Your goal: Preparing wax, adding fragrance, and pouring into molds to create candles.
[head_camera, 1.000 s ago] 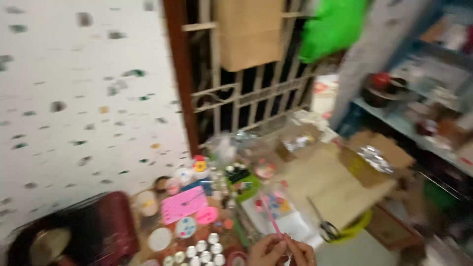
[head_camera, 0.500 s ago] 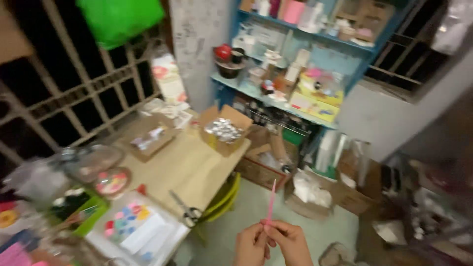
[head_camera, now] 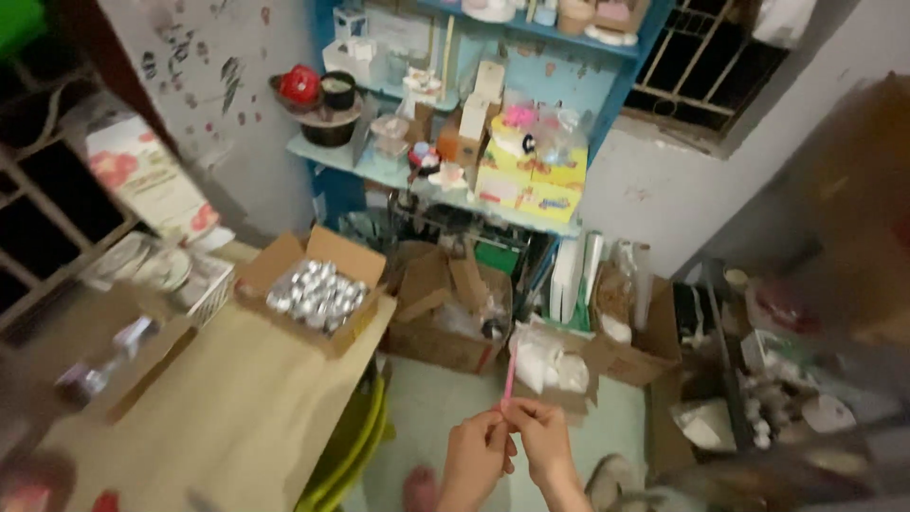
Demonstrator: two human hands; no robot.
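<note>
Where floor opens, both hands [head_camera: 507, 441] pinch pink stick [head_camera: 509, 377].

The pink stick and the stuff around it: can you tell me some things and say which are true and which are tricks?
1. Both hands pinch the thin pink stick, the left hand and the right hand. True.
2. The stick lies flat on the wooden table. False: it points up, held off the table.
3. The open cardboard box on the table holds small silver cups. True.
4. The shelf on the wall is red. False: it is blue.
</note>
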